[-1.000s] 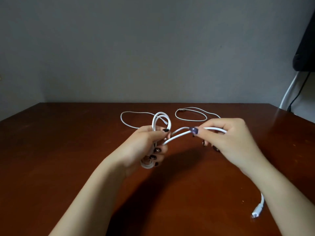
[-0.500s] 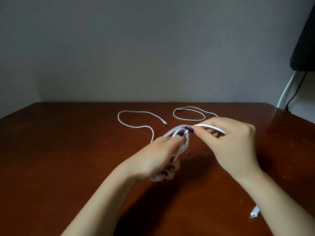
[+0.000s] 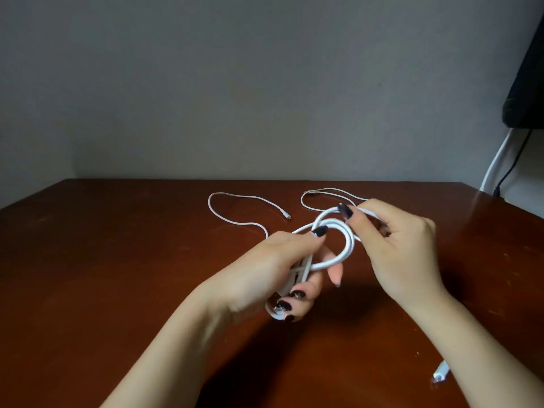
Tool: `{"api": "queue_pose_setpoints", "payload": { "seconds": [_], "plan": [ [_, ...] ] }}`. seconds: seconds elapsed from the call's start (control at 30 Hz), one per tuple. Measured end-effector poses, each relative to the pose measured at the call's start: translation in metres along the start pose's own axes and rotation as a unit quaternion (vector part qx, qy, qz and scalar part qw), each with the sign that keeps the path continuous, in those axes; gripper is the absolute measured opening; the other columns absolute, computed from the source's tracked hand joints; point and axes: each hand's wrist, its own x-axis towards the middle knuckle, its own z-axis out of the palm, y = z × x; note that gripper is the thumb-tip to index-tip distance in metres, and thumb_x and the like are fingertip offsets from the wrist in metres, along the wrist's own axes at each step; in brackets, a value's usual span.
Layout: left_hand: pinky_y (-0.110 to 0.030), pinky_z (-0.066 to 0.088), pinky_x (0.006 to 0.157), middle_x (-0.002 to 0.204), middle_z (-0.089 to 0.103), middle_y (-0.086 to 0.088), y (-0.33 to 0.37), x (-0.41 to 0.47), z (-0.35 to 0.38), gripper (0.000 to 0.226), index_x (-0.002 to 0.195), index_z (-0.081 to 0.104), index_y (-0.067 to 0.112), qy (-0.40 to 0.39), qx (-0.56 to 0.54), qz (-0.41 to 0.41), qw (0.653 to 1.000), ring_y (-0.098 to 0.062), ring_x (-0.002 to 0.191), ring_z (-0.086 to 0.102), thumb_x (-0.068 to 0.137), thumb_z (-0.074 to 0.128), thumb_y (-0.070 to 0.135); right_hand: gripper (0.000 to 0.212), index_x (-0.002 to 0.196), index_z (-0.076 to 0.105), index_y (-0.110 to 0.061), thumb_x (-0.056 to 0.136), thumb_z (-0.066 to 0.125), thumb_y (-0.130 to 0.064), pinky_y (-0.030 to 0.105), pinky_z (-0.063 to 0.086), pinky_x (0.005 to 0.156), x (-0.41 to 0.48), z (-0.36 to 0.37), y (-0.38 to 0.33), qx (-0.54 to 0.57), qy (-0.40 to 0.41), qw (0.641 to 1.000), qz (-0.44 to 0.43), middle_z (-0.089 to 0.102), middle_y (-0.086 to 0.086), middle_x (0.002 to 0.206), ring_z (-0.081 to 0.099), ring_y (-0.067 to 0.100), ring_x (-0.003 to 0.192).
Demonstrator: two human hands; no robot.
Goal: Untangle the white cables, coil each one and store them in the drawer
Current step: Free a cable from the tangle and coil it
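One thick white cable point(image 3: 348, 248): lifted over the middle of the table point(image 3: 88, 260), partly wound into loops.
Left hand point(image 3: 259, 278): fingers curled round the gathered loops, thumb pressing on top.
Right hand point(image 3: 403, 240): thumb and forefinger pinch the free strand just beside the loops.
Plug point(image 3: 441, 375): white, lying toward the table's near right side, beside the right forearm.
Thin cable point(image 3: 209, 205): loose and uncoiled near the far edge.
Second thin cable point(image 3: 302, 201): looped by the far edge, partly behind the right hand.
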Motion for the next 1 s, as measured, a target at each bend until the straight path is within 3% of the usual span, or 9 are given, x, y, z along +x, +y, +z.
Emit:
{"api": "queue_pose_setpoints", "payload": {
  "seconds": [0.13,0.33,0.43,0.53,0.67,0.77,0.83,0.93,1.0],
  "plan": [
    [-0.012,0.029,0.037,0.041,0.034,-0.001,0.003,0.003,-0.004,0.047,0.066,0.061,0.008,0.056,-0.026,0.041,0.997,-0.012,0.027,0.031,0.094,0.042,0.040,0.043,0.062,0.042,-0.028,0.093,0.025,-0.052,0.043,0.039,0.050,-0.005,0.006,0.004,0.029,-0.113,0.992,0.046,0.049,0.007,0.052,0.044,0.019,0.045],
    [-0.014,0.031,0.038,0.044,0.032,0.004,0.008,-0.001,-0.005,0.044,0.075,0.049,0.010,0.192,-0.078,0.075,0.975,-0.010,0.032,0.029,0.102,0.022,0.031,0.026,0.094,0.049,-0.040,0.086,0.026,-0.049,0.033,0.046,0.049,-0.010,0.008,-0.003,0.124,-0.174,0.974,0.074,0.063,-0.002,0.070,0.054,0.016,0.045],
    [-0.017,0.034,0.039,0.044,0.034,0.003,0.006,0.001,-0.006,0.044,0.076,0.048,0.010,0.230,-0.106,0.073,0.965,-0.010,0.032,0.031,0.103,0.022,0.032,0.032,0.112,0.050,-0.042,0.090,0.027,-0.041,0.034,0.047,0.053,-0.013,0.013,-0.004,0.048,-0.190,0.980,0.040,0.060,-0.004,0.067,0.054,0.013,0.047],
    [-0.018,0.035,0.041,0.047,0.039,0.003,0.001,0.005,-0.007,0.044,0.077,0.054,0.009,0.284,-0.089,0.049,0.954,-0.011,0.036,0.036,0.103,0.024,0.030,0.040,0.131,0.052,-0.025,0.092,0.043,-0.026,0.031,0.043,0.048,-0.019,0.018,-0.010,-0.113,-0.203,0.973,-0.010,0.056,-0.008,0.059,0.053,0.015,0.049],
    [-0.024,0.041,0.052,0.059,0.054,0.000,-0.006,0.008,-0.009,0.042,0.080,0.063,0.013,0.353,-0.022,0.037,0.935,-0.014,0.052,0.050,0.102,0.031,0.029,0.041,0.119,0.064,-0.013,0.083,0.048,-0.021,0.022,0.026,0.038,-0.025,0.021,-0.021,-0.200,-0.178,0.958,-0.098,0.053,-0.010,0.050,0.051,0.015,0.038],
    [-0.027,0.039,0.056,0.067,0.054,-0.006,-0.009,0.008,-0.009,0.039,0.083,0.068,0.017,0.370,0.013,0.042,0.928,-0.018,0.063,0.049,0.101,0.035,0.027,0.040,0.116,0.066,-0.013,0.087,0.041,-0.023,0.025,0.036,0.035,-0.032,0.025,-0.030,-0.175,-0.176,0.959,-0.133,0.058,-0.006,0.052,0.054,0.018,0.040],
    [-0.024,0.035,0.052,0.062,0.051,-0.004,-0.009,0.009,-0.007,0.039,0.082,0.067,0.017,0.367,-0.001,0.043,0.929,-0.016,0.058,0.045,0.101,0.036,0.030,0.038,0.113,0.067,-0.014,0.092,0.040,-0.031,0.026,0.039,0.035,-0.032,0.025,-0.037,-0.151,-0.159,0.968,-0.124,0.059,-0.006,0.054,0.056,0.020,0.041],
    [-0.021,0.038,0.050,0.063,0.057,0.000,-0.007,0.010,-0.004,0.041,0.080,0.066,0.017,0.343,-0.003,0.037,0.938,-0.012,0.055,0.048,0.101,0.033,0.031,0.030,0.098,0.065,-0.023,0.094,0.038,-0.035,0.020,0.030,0.040,-0.026,0.021,-0.033,-0.117,-0.106,0.983,-0.091,0.044,-0.010,0.051,0.047,0.016,0.041],
    [-0.019,0.035,0.045,0.060,0.048,0.000,-0.006,0.010,-0.002,0.043,0.082,0.063,0.013,0.318,-0.011,0.043,0.947,-0.011,0.049,0.040,0.102,0.030,0.032,0.020,0.096,0.055,-0.030,0.093,0.036,-0.037,0.027,0.029,0.041,-0.021,0.018,-0.024,-0.086,-0.058,0.994,-0.040,0.039,-0.011,0.051,0.041,0.014,0.043]
  ]
}}
